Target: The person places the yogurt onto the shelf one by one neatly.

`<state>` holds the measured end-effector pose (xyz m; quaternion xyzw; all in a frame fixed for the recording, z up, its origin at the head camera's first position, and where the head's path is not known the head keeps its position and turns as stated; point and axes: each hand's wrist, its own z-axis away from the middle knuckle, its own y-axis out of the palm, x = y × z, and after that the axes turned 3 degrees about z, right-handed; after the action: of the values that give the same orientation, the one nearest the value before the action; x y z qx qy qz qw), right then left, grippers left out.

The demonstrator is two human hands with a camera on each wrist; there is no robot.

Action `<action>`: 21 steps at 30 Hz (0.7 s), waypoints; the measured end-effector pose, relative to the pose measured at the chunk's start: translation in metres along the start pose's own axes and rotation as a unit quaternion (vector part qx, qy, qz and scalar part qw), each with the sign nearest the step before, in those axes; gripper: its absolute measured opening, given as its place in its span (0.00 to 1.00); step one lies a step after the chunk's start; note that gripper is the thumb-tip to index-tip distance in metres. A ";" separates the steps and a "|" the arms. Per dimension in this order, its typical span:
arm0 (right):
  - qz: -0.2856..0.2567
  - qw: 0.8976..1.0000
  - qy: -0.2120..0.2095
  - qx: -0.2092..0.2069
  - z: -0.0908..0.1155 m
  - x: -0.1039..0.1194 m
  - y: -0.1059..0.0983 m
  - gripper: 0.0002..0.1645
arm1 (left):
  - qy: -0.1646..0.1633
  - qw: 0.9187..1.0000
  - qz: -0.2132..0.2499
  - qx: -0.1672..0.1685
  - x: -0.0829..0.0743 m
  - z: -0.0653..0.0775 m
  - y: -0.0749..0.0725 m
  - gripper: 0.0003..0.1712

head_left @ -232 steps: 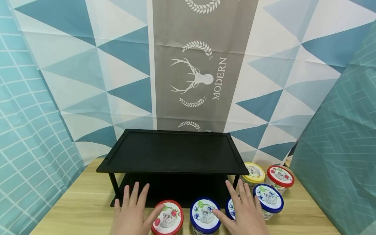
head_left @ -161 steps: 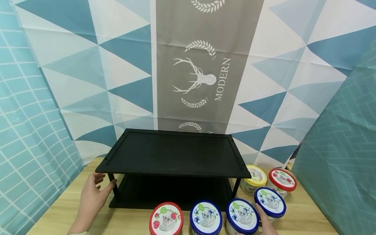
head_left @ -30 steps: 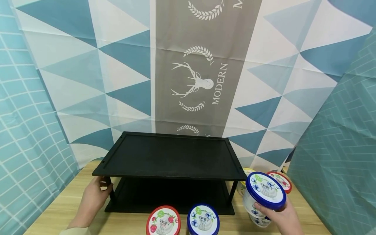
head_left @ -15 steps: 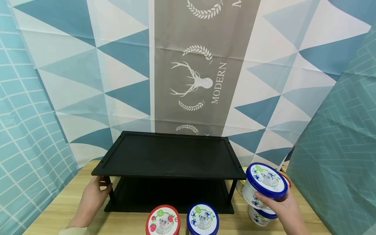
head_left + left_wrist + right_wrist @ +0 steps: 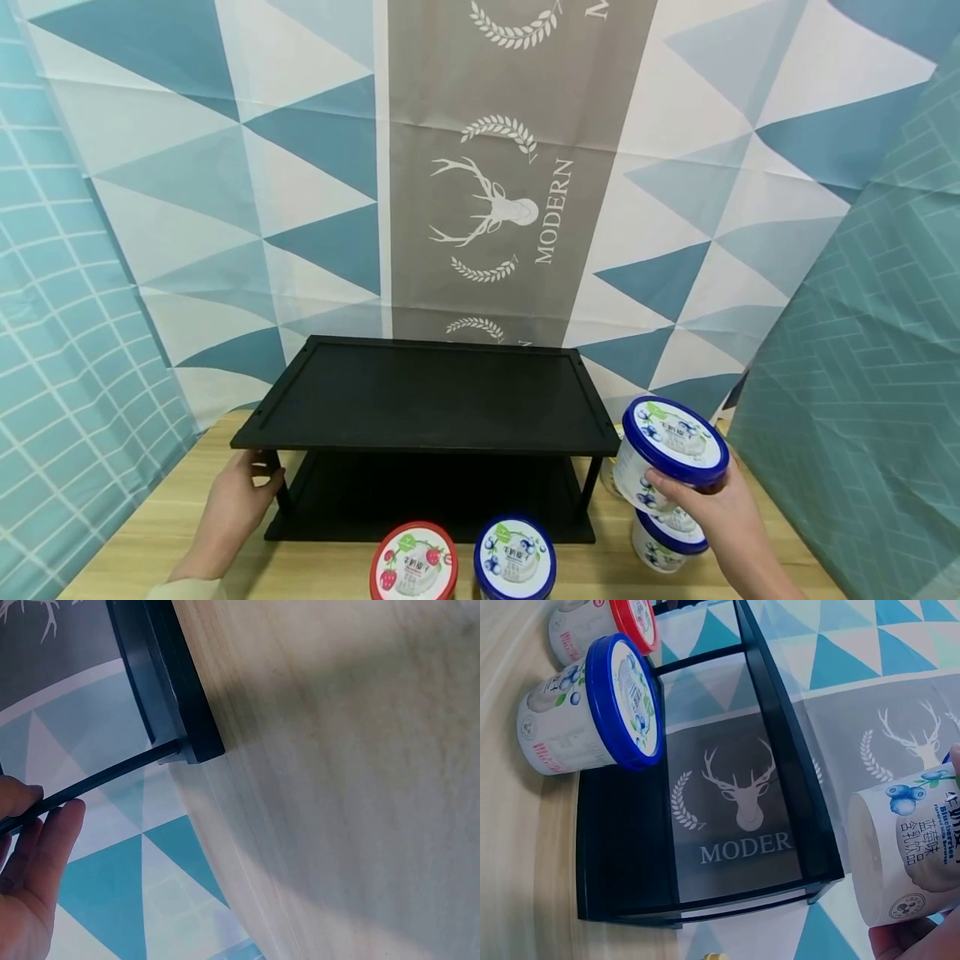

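Observation:
My left hand (image 5: 232, 504) grips the front left post (image 5: 97, 780) of a black two-tier rack (image 5: 442, 392), fingers and thumb around it. To the right of the rack, my right hand (image 5: 731, 521) holds a blue-lidded blueberry tub (image 5: 675, 437) by its side, raised and slightly tilted. In the right wrist view the tub's white underside (image 5: 868, 859) hangs clear of the rack. Below the held tub stands another blue-lidded tub (image 5: 663, 546), partly covered by it. A red-lidded strawberry tub (image 5: 415, 562) and a blue-lidded blueberry tub (image 5: 515, 558) stand before the rack.
A yellow-lidded tub (image 5: 611, 475) is mostly hidden behind the rack's right post and the held tub. The wooden table (image 5: 172, 508) ends at patterned cloth (image 5: 480, 208) behind and tiled-pattern cloth at both sides.
My left hand has taken the rack's post. My right hand has gripped the rightmost front blueberry tub and carried it up and back; over the last second it rose further.

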<state>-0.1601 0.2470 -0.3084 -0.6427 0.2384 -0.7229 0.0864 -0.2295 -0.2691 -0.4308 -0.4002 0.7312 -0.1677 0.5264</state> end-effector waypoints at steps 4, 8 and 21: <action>0.004 1.000 -0.011 -0.003 0.000 0.004 0.002 0.58 | -0.006 1.000 -0.001 0.004 0.000 0.001 0.000 0.26; -0.004 0.999 -0.032 -0.006 0.001 0.010 0.003 0.56 | -0.002 1.000 -0.004 0.003 0.001 0.001 0.000 0.26; 0.016 0.998 -0.059 -0.014 0.003 0.023 0.005 0.53 | -0.005 1.000 -0.002 0.004 0.002 0.000 0.002 0.24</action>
<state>-0.1620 0.2324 -0.2898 -0.6815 0.2537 -0.6787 0.1031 -0.2305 -0.2695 -0.4331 -0.4006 0.7272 -0.1697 0.5310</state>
